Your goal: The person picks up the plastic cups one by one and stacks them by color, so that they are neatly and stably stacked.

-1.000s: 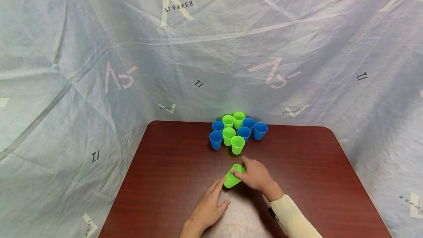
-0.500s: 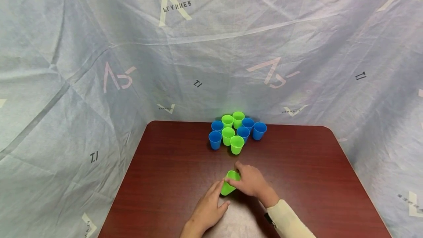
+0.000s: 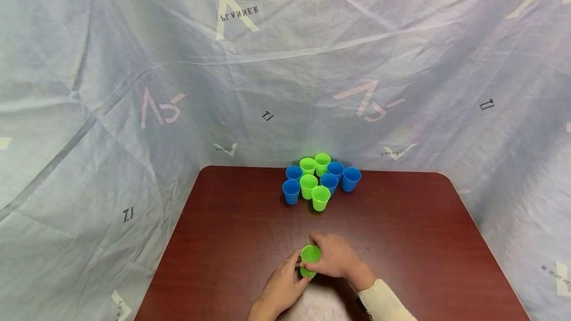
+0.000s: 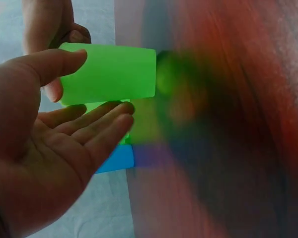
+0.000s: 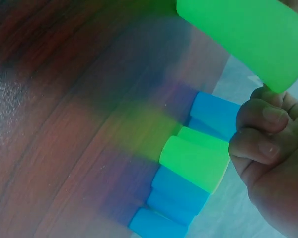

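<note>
A green plastic cup (image 3: 311, 254), mouth up, is between both hands near the front of the table. My right hand (image 3: 336, 256) pinches it near the rim, with the thumb on the near side and a finger on the far side. My left hand (image 3: 281, 284) is at the cup's left side. In the left wrist view, the left thumb overlaps the cup wall (image 4: 109, 74), while the fairly straight fingers (image 4: 102, 131) extend along the other side. The cup's base is close to the tabletop; I cannot tell whether it touches.
At the back of the dark red wooden table (image 3: 232, 222) several upright cups stand grouped, some green (image 3: 320, 199), some blue (image 3: 291, 192). One blue cup (image 3: 351, 179) is at the group's right end. A grey printed cloth (image 3: 276, 88) hangs behind and beside the table.
My right hand has brought the green cup nearer to me and turned it from tilted to upright. My left hand's thumb and fingers have come to either side of it. The grouped cups stay put.
</note>
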`<state>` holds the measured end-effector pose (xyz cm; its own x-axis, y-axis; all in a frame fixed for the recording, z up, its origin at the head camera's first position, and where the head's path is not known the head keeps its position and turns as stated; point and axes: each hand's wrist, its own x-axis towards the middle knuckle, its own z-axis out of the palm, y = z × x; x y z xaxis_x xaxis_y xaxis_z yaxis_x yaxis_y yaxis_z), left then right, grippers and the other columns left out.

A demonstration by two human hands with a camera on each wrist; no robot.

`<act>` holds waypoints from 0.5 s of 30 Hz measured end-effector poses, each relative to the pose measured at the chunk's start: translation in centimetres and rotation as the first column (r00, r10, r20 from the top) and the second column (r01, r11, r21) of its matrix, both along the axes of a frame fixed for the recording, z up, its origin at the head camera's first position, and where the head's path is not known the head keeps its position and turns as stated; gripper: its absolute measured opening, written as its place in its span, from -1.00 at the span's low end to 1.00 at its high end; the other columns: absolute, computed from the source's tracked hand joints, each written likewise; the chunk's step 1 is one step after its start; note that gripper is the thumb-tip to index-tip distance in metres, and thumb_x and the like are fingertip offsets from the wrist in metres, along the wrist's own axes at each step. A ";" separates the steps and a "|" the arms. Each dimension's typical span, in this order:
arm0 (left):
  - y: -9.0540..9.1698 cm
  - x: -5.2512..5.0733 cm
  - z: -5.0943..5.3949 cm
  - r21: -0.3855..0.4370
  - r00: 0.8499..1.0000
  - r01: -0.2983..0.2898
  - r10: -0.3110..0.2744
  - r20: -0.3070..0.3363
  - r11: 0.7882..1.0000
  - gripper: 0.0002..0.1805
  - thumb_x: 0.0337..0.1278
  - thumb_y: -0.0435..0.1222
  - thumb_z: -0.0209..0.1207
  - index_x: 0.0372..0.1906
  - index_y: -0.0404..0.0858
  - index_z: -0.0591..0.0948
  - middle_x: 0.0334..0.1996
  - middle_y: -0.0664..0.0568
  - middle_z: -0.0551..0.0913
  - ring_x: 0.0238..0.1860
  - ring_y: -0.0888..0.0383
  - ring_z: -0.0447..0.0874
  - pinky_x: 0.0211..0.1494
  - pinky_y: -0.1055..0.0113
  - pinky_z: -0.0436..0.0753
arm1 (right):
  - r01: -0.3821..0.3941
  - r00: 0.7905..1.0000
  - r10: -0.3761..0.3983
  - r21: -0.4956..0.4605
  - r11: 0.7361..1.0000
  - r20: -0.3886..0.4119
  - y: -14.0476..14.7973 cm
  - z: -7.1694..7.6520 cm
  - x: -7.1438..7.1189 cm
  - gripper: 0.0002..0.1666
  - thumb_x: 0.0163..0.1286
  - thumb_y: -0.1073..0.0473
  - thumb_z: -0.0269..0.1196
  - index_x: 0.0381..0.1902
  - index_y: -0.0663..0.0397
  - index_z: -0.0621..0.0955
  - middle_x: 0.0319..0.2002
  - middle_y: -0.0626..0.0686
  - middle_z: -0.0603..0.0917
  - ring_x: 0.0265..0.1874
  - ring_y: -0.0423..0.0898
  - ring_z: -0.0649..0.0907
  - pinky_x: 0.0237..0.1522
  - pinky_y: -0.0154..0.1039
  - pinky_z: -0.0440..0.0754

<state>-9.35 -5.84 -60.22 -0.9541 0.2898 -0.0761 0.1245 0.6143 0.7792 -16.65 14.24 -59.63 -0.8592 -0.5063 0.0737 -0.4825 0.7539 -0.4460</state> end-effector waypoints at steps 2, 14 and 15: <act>0.0 -0.1 -0.1 0.049 1.000 -0.019 0.019 0.015 0.999 -0.26 0.30 -0.19 0.39 0.53 -0.06 0.40 0.31 -0.02 0.63 0.24 0.04 0.71 0.22 0.10 0.70 | -0.019 1.000 0.019 -0.002 1.000 0.019 -0.2 0.1 0.0 -0.36 0.08 -0.58 0.40 -0.29 -0.28 0.49 -0.56 -0.31 0.44 -0.61 -0.37 0.38 -0.61 -0.38 0.31; 0.0 -0.1 -1.2 0.127 0.994 -0.045 0.057 -0.091 0.991 -0.21 0.15 -0.03 0.51 0.47 0.01 0.46 0.24 0.00 0.65 0.15 0.05 0.71 0.13 0.23 0.68 | -0.122 0.989 0.130 -0.106 0.987 0.073 -0.7 0.2 0.4 -0.32 -0.03 -0.45 0.55 -0.18 -0.21 0.56 -0.41 -0.14 0.65 -0.49 -0.40 0.47 -0.46 -0.42 0.45; 0.0 0.1 -1.4 0.137 0.995 -0.037 0.049 -0.089 0.990 -0.23 0.16 -0.05 0.50 0.46 0.00 0.47 0.22 -0.02 0.67 0.13 0.05 0.72 0.12 0.24 0.68 | -0.122 0.987 0.132 -0.115 0.986 0.087 -0.7 0.1 0.6 -0.31 -0.04 -0.46 0.56 -0.18 -0.20 0.57 -0.41 -0.13 0.66 -0.49 -0.40 0.48 -0.45 -0.42 0.46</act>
